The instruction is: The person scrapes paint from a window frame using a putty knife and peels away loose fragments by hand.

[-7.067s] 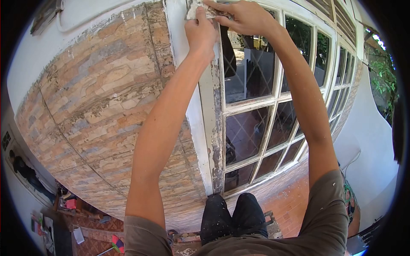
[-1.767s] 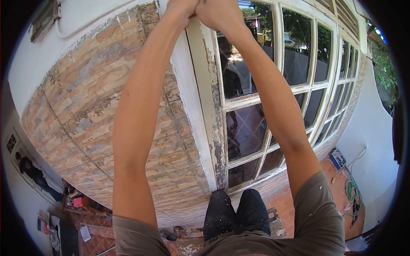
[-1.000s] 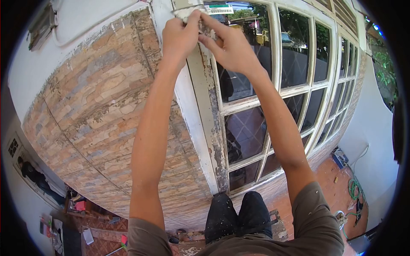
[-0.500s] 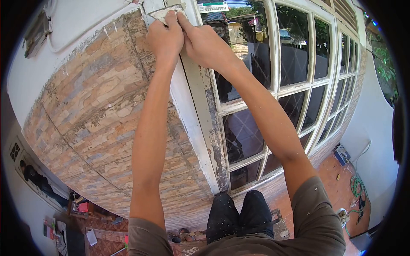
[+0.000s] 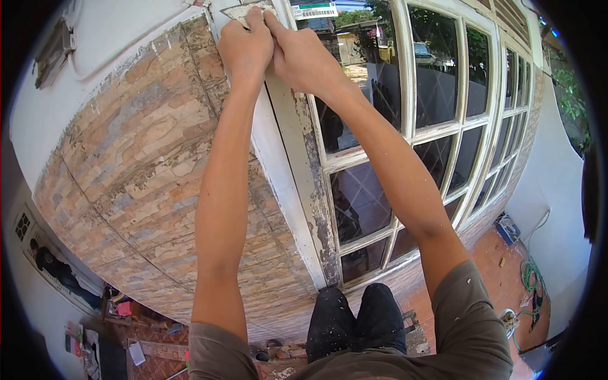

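Observation:
Both hands are up at the top of the window's side frame (image 5: pixel 290 142), a pale post with flaking paint. Under my fingertips is a flat, whitish, worn-looking piece (image 5: pixel 237 12) with a pointed left corner, pressed to the frame. My left hand (image 5: pixel 246 54) has its fingers closed on this piece. Right beside it, my right hand (image 5: pixel 308 63) is curled, one finger stretched to the same piece and its thumb side against the left hand. I cannot tell what kind of thing the piece is. The multi-pane window (image 5: pixel 411 136) stands just right of my hands.
Stone-pattern wall tiles (image 5: pixel 145 171) cover the wall on the left. A blue box (image 5: pixel 507 229) and a green hose (image 5: pixel 531 276) lie on the tiled floor at the right. Cluttered items, including a red one (image 5: pixel 123 308), sit at lower left. My knees are close to the wall.
Both hands have shifted slightly upward along the frame together with the whitish piece. My grip looks the same.

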`<state>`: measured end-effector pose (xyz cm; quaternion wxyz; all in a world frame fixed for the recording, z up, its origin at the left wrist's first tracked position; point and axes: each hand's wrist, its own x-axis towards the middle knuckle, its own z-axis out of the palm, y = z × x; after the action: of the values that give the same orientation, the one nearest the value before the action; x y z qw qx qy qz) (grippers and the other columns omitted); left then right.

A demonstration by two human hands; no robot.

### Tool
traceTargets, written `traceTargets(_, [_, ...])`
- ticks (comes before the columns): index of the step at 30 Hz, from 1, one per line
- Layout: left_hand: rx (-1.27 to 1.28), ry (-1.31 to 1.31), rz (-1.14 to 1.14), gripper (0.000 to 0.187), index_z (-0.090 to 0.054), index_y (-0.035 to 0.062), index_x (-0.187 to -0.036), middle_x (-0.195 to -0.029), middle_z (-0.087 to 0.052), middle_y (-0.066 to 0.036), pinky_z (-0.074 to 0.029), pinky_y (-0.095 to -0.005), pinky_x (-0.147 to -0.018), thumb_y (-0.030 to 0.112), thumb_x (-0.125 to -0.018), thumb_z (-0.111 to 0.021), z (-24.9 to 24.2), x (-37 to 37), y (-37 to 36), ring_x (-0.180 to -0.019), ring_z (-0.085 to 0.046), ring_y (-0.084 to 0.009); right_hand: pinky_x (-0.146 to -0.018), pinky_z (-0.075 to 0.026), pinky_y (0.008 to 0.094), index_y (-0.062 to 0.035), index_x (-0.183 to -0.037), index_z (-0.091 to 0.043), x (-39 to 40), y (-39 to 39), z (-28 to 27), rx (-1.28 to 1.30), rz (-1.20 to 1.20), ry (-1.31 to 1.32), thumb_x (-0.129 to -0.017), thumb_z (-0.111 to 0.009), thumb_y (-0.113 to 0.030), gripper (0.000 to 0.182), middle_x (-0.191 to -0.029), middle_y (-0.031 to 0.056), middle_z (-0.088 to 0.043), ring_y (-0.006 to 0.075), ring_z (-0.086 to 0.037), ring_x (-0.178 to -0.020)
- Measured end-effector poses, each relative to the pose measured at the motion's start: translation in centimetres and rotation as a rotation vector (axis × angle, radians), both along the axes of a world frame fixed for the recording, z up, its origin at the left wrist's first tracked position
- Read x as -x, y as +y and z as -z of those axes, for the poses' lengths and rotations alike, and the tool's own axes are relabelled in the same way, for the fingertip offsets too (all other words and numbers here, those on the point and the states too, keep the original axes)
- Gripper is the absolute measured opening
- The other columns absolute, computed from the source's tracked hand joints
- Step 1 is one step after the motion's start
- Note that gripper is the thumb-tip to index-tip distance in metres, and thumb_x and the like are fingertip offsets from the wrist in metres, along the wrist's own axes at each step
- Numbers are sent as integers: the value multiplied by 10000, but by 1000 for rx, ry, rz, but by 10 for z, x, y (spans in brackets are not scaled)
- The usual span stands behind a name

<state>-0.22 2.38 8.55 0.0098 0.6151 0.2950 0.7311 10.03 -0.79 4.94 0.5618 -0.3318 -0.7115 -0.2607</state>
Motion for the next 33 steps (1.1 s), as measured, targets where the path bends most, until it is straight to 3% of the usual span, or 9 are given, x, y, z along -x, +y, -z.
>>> traceTargets(1, [11, 17, 7, 518, -609, -98, -784, -762, -651, -187, -478, -385, -655, 409, -889, -609, -5, 0, 1, -690, -608, -231, -698, -531, 502, 81, -1340, -416, 1, -3, -4, -2, 1, -2, -862, -490, -104, 518, -774, 325, -626, 455, -642, -742])
traceTargets(8, [45, 25, 3, 519, -610, -105, -788, -747, -640, -186, -475, -391, -630, 403, -893, -608, -8, 8, -1, -663, -600, -232, -682, -511, 497, 53, -1355, -418, 6, 0, -1, -35, -7, 2, -866, -482, -88, 513, -765, 311, -619, 450, -629, -714])
traceTargets(10, [-12, 0, -13, 534, -593, -104, -726, -772, -636, -303, -487, -489, -763, 397, -907, -556, -2, 7, 0, -770, -641, -416, -666, -493, 489, 21, -1369, -428, 6, 0, -2, -34, -4, -3, -866, -478, -68, 513, -759, 294, -613, 441, -617, -685])
traceTargets(11, [-16, -4, -11, 534, -593, -104, -726, -772, -636, -303, -487, -489, -763, 397, -907, -556, -3, 7, 2, -770, -641, -416, -669, -493, 491, 21, -1368, -430, 6, -1, -3, -28, -2, -3, -868, -475, -69, 509, -760, 295, -614, 441, -618, -690])
traceTargets(13, [-24, -1, -23, 537, -620, -105, -790, -763, -654, -201, -480, -401, -645, 422, -895, -600, -8, 5, 6, -677, -613, -252, -672, -493, 492, 20, -1366, -432, 5, 0, -8, -23, -1, -6, -871, -473, -70, 505, -761, 295, -616, 441, -619, -696])
traceTargets(23, [-20, 31, -42, 532, -626, -109, -819, -803, -663, -226, -489, -409, -689, 416, -894, -596, -13, 9, 7, -731, -634, -281, -718, -506, 523, 31, -1299, -459, 7, -3, -10, -20, -33, -3, -897, -482, -130, 433, -782, 337, -616, 481, -624, -758])
traceTargets(29, [-37, -14, -45, 537, -633, -118, -850, -863, -668, -266, -492, -426, -752, 416, -890, -590, -34, -1, 14, -811, -657, -337, -732, -508, 526, 28, -1278, -471, 1, 3, -30, -87, -17, 2, -896, -488, -132, 414, -797, 329, -623, 486, -622, -774])
traceTargets(32, [-75, 34, -241, 553, -636, -112, -945, -892, -633, -353, -477, -518, -825, 429, -899, -531, -36, 0, 14, -908, -614, -507, -739, -512, 526, 27, -1279, -470, 3, 3, -30, -85, -22, 6, -897, -484, -130, 413, -806, 324, -626, 481, -624, -783])
traceTargets(33, [-72, 35, -244, 553, -636, -112, -945, -892, -633, -353, -477, -518, -825, 429, -899, -531, -34, 3, 13, -908, -614, -507, -743, -513, 525, 26, -1278, -470, 5, 2, -30, -53, -5, 9, -898, -481, -128, 410, -810, 322, -627, 477, -625, -786])
